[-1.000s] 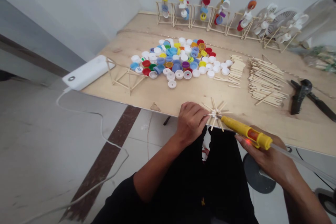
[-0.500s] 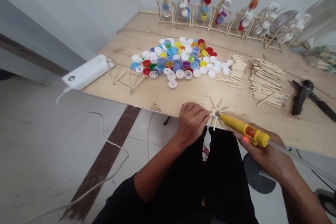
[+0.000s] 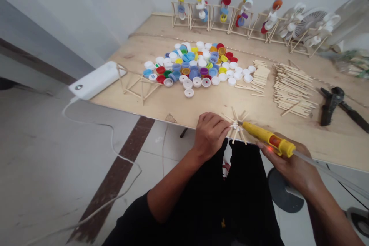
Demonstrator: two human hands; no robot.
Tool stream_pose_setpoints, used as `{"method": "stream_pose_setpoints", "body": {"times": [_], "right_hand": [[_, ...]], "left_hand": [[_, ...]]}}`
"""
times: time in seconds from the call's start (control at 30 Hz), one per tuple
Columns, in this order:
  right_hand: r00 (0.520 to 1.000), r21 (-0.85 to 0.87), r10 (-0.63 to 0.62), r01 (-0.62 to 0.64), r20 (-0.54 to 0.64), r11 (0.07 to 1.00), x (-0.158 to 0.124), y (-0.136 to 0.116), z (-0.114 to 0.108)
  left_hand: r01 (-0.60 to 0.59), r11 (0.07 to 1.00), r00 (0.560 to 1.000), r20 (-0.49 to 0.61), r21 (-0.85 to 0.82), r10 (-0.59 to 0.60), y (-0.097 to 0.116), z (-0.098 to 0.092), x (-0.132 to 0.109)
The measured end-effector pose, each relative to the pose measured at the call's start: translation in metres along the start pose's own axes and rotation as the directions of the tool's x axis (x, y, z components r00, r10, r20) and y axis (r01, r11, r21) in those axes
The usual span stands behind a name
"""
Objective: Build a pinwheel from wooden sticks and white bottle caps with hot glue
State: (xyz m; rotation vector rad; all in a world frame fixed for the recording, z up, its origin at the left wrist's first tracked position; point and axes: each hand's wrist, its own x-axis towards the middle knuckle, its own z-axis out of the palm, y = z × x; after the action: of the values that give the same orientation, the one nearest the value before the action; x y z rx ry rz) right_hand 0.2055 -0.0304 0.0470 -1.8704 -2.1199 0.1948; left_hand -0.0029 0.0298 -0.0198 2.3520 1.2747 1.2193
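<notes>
My left hand (image 3: 211, 132) pinches one stick of a small wheel of wooden sticks (image 3: 235, 117) at the table's front edge. The sticks fan out like spokes from a whitish centre. My right hand (image 3: 291, 165) is wrapped round a yellow glue gun (image 3: 256, 132), whose red light glows near my fingers. Its nozzle points left and meets the middle of the stick wheel; whether it touches is too small to tell. A clear glue stick (image 3: 308, 160) runs out of the gun's back end.
Coloured bottle caps (image 3: 196, 65) lie heaped mid-table. Right of them are short sticks (image 3: 260, 77) and longer sticks (image 3: 292, 90), then a black tool (image 3: 331, 105). A stick frame (image 3: 141, 86) and white power strip (image 3: 96, 79) sit left. Cap wheels on frames (image 3: 226, 9) line the back wall.
The stick wheel has turned slightly in my left fingers, so its spokes point differently. The glue gun's nozzle stays at its centre, with the gun shifted a little up and left.
</notes>
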Motion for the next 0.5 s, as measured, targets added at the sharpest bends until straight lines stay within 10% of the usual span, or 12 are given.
{"method": "stream_pose_setpoints", "body": {"times": [0.5], "right_hand": [[0.998,0.052,0.060,-0.060,0.005,0.997,-0.0057,0.0033,-0.0041]], "left_hand": [[0.000,1.000,1.000,-0.026,0.002,0.000,0.0003,0.0007,0.0003]]}}
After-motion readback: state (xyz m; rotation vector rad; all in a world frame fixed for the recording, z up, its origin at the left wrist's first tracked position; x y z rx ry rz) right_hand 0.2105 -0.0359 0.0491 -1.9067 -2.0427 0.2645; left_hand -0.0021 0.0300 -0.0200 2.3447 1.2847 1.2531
